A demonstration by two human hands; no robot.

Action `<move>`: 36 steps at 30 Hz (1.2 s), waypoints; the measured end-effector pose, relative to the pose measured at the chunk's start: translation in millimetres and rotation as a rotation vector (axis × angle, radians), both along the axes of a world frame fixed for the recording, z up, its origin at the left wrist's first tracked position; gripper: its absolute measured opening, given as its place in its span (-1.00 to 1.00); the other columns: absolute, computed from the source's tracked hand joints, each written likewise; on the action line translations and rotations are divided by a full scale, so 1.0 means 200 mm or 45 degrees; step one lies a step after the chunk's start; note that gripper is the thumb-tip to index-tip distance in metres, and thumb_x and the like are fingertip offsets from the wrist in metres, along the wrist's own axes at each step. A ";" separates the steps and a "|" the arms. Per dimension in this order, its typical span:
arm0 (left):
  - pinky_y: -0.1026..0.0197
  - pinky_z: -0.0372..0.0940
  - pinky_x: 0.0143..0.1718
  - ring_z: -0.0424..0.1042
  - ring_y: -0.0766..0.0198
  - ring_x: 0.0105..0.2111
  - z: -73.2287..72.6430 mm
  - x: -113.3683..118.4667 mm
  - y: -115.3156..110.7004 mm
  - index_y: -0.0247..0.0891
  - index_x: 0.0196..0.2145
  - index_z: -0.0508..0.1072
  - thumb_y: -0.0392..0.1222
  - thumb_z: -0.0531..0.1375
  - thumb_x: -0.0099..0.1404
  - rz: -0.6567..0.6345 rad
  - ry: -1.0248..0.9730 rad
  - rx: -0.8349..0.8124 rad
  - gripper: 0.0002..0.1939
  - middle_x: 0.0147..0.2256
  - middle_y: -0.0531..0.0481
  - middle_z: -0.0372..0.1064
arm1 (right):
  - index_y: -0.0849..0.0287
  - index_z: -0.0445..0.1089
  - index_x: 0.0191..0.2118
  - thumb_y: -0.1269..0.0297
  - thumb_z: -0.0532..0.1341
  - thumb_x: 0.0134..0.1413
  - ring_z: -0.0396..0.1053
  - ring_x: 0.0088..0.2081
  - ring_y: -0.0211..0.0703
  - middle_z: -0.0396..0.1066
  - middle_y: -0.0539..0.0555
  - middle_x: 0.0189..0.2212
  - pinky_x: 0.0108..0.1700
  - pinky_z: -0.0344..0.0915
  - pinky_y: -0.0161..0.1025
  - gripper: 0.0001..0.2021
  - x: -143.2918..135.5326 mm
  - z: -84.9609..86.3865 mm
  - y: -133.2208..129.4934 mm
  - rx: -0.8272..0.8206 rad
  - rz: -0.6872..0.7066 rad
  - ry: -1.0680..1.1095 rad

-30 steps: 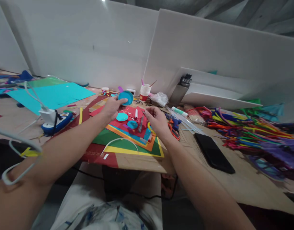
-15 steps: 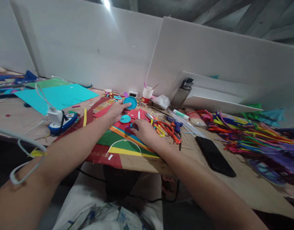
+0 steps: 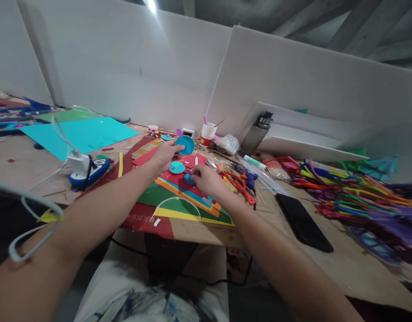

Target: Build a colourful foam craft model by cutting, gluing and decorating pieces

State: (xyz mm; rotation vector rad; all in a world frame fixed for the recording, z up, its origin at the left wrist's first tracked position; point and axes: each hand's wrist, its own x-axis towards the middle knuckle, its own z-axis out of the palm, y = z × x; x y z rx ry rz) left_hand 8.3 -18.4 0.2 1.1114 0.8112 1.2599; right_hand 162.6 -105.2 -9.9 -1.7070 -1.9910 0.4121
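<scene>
My left hand grips a round blue shallow disc with a raised rim, holding it tilted above the papers. A purple tab shows at the disc's upper edge; whether it is joined to it I cannot tell. My right hand has its fingers pinched at a small blue curled piece, partly hidden by the fingertips. Between the hands lies a flat light-blue disc on red paper. Orange-handled scissors lie just right of my right hand.
A power strip with a white plug stands at left near turquoise sheets. Stacked paper cups, a bottle and a glue stick are at the back. A black phone and many pipe cleaners lie right.
My right hand has moved slightly right and its fingers have closed at the blue curled piece. The left hand still holds the round blue disc, nearly in place. The view has shifted slightly.
</scene>
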 end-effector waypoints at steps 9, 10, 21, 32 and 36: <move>0.31 0.22 -0.56 0.32 0.38 -0.62 -0.01 0.03 -0.03 -0.31 -0.36 0.44 -0.35 0.26 0.15 -0.082 0.013 -0.101 -0.93 -0.53 0.04 0.43 | 0.22 0.41 -0.42 0.33 0.25 0.02 0.22 -0.52 -0.32 0.32 -0.08 -0.57 -0.43 0.13 -0.34 -0.92 0.22 -0.01 0.06 0.043 -0.176 0.267; 0.32 0.21 -0.56 0.33 0.38 -0.62 -0.01 0.03 -0.03 -0.32 -0.37 0.45 -0.35 0.26 0.15 -0.081 0.018 -0.093 -0.94 -0.53 0.02 0.43 | 0.21 0.42 -0.43 0.32 0.25 0.02 0.24 -0.52 -0.31 0.33 -0.08 -0.58 -0.43 0.14 -0.35 -0.91 0.21 -0.02 0.06 0.039 -0.140 0.263; 0.37 0.13 -0.65 0.34 0.38 -0.65 0.04 0.00 0.00 -0.34 -0.46 0.43 -0.36 0.25 0.22 0.030 -0.056 -0.347 -0.90 -0.61 -0.03 0.39 | 0.17 0.50 -0.34 0.31 0.26 0.07 0.39 -0.47 -0.19 0.50 0.06 -0.45 -0.36 0.27 -0.23 -0.92 0.08 -0.03 0.02 0.032 -0.012 0.126; 0.34 0.29 -0.53 0.34 0.42 -0.62 0.00 0.01 -0.03 -0.31 -0.39 0.46 -0.47 0.29 0.07 -0.063 -0.034 -0.115 -0.84 -0.51 0.06 0.43 | 0.29 0.42 0.04 0.15 0.17 0.16 0.25 0.14 0.21 0.37 0.40 0.02 0.14 0.16 0.08 -0.59 0.61 0.05 0.00 0.340 -0.885 -0.277; 0.33 0.25 -0.50 0.34 0.41 -0.58 -0.03 0.00 -0.01 -0.29 -0.37 0.50 -0.45 0.32 0.02 0.021 0.073 0.079 -0.82 -0.47 0.05 0.45 | 0.54 0.35 0.07 0.10 0.22 0.11 0.28 0.14 0.33 0.33 0.60 0.04 0.10 0.21 0.08 -0.43 0.79 -0.07 0.00 0.070 -1.049 -0.374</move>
